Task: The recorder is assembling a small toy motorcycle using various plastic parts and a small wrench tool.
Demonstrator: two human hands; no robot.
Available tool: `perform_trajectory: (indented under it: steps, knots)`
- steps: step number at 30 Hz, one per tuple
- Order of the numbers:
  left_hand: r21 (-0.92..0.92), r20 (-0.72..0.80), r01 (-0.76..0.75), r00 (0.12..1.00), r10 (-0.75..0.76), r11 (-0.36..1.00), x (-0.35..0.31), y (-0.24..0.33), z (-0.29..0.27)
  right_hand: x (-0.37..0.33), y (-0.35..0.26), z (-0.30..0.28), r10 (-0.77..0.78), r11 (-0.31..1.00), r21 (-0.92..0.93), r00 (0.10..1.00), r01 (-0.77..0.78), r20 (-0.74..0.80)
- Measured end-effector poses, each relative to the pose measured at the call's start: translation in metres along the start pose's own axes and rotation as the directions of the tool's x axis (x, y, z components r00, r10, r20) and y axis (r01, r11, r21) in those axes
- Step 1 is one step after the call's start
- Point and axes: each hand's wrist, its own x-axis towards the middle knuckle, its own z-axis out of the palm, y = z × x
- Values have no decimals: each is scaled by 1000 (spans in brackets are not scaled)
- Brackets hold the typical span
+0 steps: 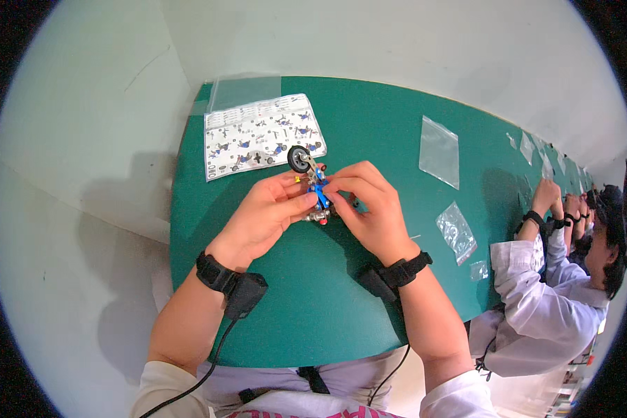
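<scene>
Between my two hands, above the green table, is a small toy motorcycle model (319,195) with blue and metal parts and one black wheel (299,159) at its far end. My left hand (268,212) grips the model from the left, thumb pressed on the blue part. From the right, my right hand (370,209) is closed, thumb and forefinger pinched together at the blue body. Whether a small piece sits in that pinch is hidden by the fingers. Just beyond the wheel lies a printed instruction sheet (261,134) with assembly pictures.
A clear plastic bag (247,90) lies behind the sheet. On the right of the green table (279,334) are a flat bag (439,152), a crumpled bag (456,233) and a smaller bag (478,270). A co-worker (557,292) sits at the right; walls border the left and back.
</scene>
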Motion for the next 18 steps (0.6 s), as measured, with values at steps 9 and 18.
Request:
perform_trajectory:
  steps: [9, 18]
  knots:
    - [21, -7, -5, 1000, 5, 1000, 2, -1, -3, 4, 3, 1, -32, 999, -9, 999, 32, 14]
    - [23, -12, -25, 1000, 25, 999, 2, 1, 1, 5, 7, 0, -61, 994, -88, 998, 63, 27]
